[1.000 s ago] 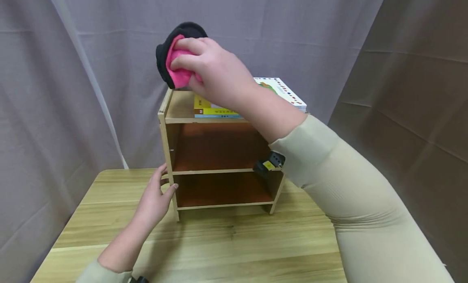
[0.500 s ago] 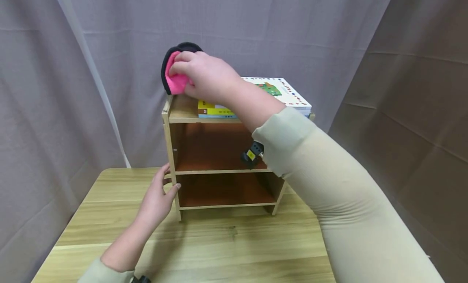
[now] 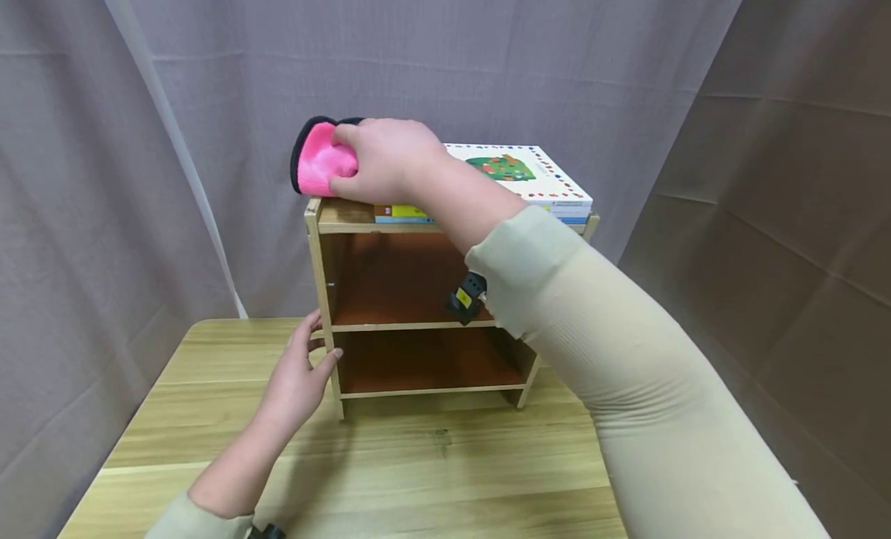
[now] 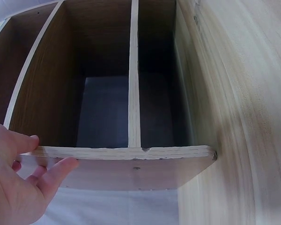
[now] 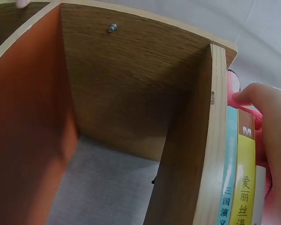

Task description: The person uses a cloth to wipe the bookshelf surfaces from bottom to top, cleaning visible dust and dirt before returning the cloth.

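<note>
My right hand (image 3: 390, 156) grips a bright pink cloth (image 3: 319, 164) with a black edge, at the top left corner of a small wooden shelf (image 3: 411, 326). The cloth overlaps the raised end of the left side panel in the head view. Part of it is hidden behind the fingers. In the right wrist view the pink cloth (image 5: 233, 89) shows beside the books, past the top board. Lower down, my left hand (image 3: 295, 384) holds the left side panel (image 4: 112, 171), thumb and fingers on either side of its edge.
Several books (image 3: 515, 172) lie stacked on the shelf's top, the uppermost white with a green picture. Two reddish-brown compartments sit below. The shelf stands on a light wooden table (image 3: 431, 477), with grey curtains (image 3: 487, 59) behind and at the sides.
My right hand has come down with the cloth from above the shelf to its top left corner. More of the white book now shows. My left hand stays on the side panel.
</note>
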{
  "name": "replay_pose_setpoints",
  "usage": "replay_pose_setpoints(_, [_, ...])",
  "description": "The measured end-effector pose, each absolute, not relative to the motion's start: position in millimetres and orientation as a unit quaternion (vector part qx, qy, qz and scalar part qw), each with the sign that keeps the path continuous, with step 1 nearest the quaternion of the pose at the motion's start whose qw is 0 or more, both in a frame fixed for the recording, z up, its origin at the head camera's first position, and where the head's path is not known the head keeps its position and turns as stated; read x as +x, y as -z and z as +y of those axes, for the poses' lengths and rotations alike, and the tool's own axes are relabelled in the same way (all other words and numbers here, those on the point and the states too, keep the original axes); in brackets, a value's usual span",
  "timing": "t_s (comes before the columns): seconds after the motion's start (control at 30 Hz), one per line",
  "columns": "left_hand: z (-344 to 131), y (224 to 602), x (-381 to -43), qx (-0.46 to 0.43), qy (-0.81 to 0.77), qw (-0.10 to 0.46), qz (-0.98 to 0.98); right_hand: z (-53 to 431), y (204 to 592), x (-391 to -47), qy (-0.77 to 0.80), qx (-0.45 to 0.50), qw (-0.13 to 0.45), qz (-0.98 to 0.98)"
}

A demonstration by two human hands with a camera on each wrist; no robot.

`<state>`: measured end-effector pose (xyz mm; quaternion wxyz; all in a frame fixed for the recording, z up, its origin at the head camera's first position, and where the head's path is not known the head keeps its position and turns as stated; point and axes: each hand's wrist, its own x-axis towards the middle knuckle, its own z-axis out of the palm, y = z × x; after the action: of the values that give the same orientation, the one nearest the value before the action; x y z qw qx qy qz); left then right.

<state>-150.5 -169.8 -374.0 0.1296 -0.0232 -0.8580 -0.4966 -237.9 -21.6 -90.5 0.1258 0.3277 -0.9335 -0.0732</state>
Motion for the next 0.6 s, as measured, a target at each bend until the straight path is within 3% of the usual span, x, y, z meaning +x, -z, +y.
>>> replay_pose_setpoints(0.2, [-170.5, 373.7, -150.1, -0.023, 0.502, 0.125, -0.856, -24.8, 89.5, -238.9, 0.068, 0.323, 0.102, -0.939])
replay_pose_setpoints(0.6, [-171.7, 371.7, -147.0, -0.030, 0.495, 0.130, -0.858, -32.3, 86.4, -233.5, 0.052, 0.355, 0.109, -0.927])
